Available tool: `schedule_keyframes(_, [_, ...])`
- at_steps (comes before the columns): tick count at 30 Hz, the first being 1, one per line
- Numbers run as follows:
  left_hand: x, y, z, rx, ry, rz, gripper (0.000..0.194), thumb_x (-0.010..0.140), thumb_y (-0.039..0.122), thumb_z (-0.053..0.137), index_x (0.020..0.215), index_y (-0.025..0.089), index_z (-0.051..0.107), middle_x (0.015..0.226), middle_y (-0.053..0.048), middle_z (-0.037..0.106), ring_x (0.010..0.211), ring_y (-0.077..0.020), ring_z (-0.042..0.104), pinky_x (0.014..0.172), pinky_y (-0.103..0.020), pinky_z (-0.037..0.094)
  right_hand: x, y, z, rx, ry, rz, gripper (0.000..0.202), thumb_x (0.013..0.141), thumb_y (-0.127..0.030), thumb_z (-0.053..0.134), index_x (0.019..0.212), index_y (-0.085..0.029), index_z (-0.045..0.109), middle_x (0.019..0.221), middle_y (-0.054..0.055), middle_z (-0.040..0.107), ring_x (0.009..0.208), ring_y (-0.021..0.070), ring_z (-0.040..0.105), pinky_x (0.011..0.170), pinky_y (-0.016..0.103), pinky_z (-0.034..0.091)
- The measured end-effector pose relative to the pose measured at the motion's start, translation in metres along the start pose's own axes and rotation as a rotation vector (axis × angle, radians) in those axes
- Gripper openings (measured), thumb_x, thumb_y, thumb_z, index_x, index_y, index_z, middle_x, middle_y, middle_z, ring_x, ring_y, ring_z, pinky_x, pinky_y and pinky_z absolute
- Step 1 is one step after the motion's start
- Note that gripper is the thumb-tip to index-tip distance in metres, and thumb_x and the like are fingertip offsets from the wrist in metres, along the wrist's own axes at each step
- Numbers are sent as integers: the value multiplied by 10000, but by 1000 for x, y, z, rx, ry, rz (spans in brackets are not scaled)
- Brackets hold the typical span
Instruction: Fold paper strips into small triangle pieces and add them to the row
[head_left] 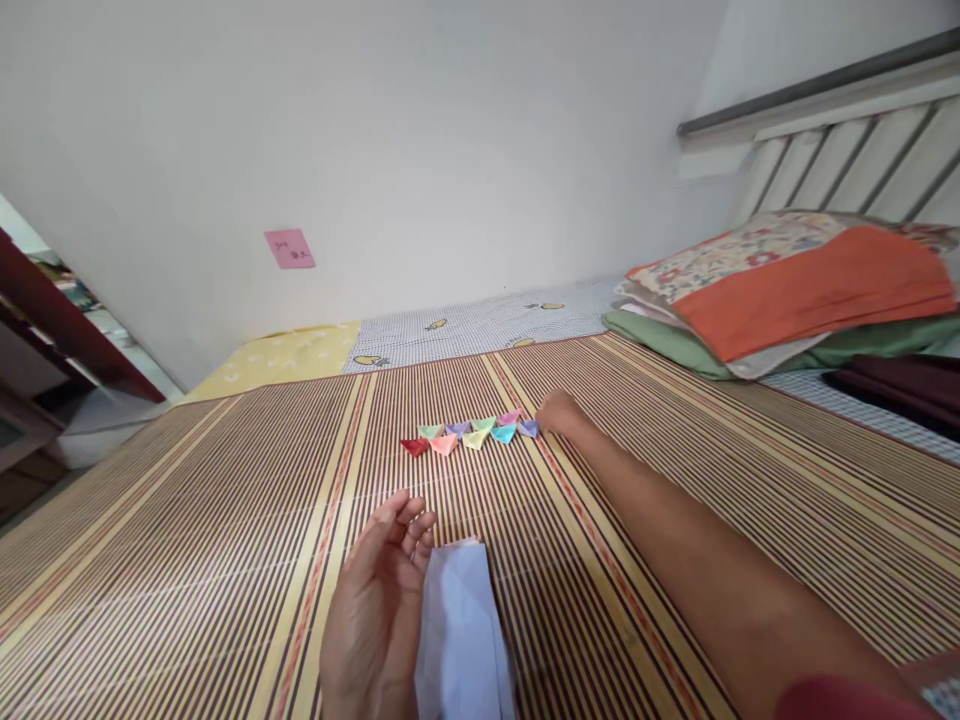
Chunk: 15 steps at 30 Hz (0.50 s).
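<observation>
Several small folded paper triangles in different colours lie in two staggered rows on the striped bamboo mat (247,500). A red one (414,447) is at the left end and a purple one (529,428) at the right end. My right hand (561,412) is stretched out beside the purple triangle, its fingers curled together; whatever they may hold is hidden. Nearer to me, my left hand (386,590) is palm up with curved fingers apart and nothing in it. Directly right of it lies a stack of pale blue-white paper (461,630).
Folded bedding with an orange and floral cover (817,290) is piled at the back right, beside dark cloth (900,395). Behind the mat are a checked sheet (480,325), yellow cloth (289,360) and a white wall with a pink note (290,249).
</observation>
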<state>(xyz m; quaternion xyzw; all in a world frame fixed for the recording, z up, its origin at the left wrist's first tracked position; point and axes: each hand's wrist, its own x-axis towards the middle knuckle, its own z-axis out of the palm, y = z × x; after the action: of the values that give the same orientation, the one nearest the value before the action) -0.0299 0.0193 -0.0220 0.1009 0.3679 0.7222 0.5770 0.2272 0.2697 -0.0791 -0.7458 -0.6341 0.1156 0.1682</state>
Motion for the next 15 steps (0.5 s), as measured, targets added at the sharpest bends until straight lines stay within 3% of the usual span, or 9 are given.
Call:
schedule_keyframes(5, [-1, 0, 0, -7, -3, 7, 146, 847, 135, 684, 928, 86, 795, 879, -122, 760, 743, -177, 743, 667, -233, 632, -2, 0, -4, -8, -110, 51, 335, 1006, -325, 668, 1296, -162, 635, 1310, 121, 651, 1089, 256, 683, 913, 452, 591])
schedule_keyframes(15, [-3, 1, 3, -6, 26, -4, 148, 865, 111, 652, 890, 80, 795, 847, -123, 762, 720, -181, 747, 652, -238, 635, 0, -3, 7, 66, -199, 117, 332, 1008, -326, 665, 1293, -160, 634, 1294, 116, 658, 1067, 251, 690, 894, 445, 599])
